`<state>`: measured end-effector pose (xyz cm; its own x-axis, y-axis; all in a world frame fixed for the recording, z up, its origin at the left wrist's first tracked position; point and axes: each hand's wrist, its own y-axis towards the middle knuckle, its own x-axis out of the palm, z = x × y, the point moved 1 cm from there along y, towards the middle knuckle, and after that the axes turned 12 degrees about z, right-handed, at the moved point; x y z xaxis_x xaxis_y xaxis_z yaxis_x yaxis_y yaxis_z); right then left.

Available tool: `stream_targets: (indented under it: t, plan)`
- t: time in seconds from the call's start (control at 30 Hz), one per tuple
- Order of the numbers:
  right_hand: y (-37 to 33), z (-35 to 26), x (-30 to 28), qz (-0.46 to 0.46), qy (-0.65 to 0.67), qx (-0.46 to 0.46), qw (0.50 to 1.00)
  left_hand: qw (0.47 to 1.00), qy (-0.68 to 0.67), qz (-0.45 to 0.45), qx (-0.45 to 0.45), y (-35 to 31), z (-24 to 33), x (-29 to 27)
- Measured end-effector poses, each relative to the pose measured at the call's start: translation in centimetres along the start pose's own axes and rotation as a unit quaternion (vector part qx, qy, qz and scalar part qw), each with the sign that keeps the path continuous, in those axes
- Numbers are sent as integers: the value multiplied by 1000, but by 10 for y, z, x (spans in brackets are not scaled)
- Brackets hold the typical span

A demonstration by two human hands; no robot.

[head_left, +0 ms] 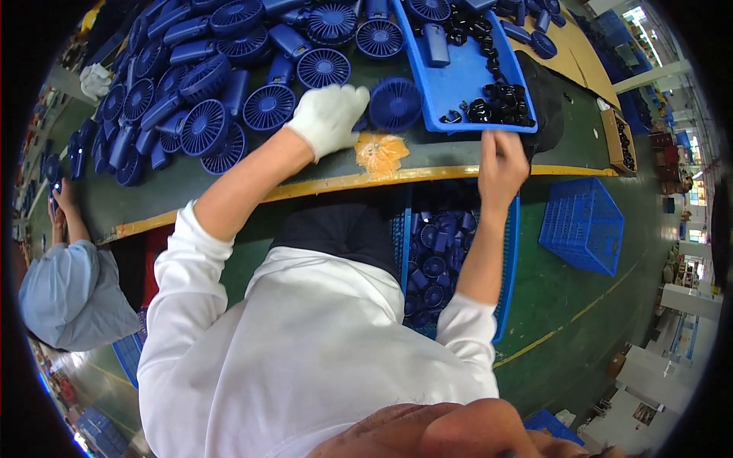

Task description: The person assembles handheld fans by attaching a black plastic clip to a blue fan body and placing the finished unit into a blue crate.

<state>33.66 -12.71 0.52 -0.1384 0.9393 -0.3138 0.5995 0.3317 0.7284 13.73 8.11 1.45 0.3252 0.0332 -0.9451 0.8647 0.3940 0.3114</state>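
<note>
My left hand (330,118), in a white glove, is closed at the handle end of a blue handheld fan (395,104), just above the bench. The fan's round grille points away to the right; most of its handle is hidden by the glove. My bare right hand (502,166) is at the near edge of a blue tray (475,128), its fingers pinched together. Whatever they may hold is too small or hidden to make out. Inside the tray lie small glossy black parts (500,105) and a blue fan body (436,46).
Many blue fans (205,126) are heaped across the bench's left and far side. Below the bench edge (305,191), a blue crate (504,282) holds more fans. Another blue crate (582,225) stands on the floor to the right. A co-worker (76,294) works at the left.
</note>
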Motion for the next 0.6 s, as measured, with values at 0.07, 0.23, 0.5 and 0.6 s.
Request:
stream_targets:
  t: [0.07,0.23,0.5,0.6]
  plan:
    - [53,14,32,-34,-84,-81,993,999,2,4,45,-11,4,-3]
    - [138,72,104,-176,-446,-140,866,993,2,29,110,-27,12,-4]
    - [159,89,141,-228,-484,16,844,987,-112,108,-31,-48,23,3]
    - [149,63,117,-162,-309,-56,936,984,-134,103,-49,-50,22,2]
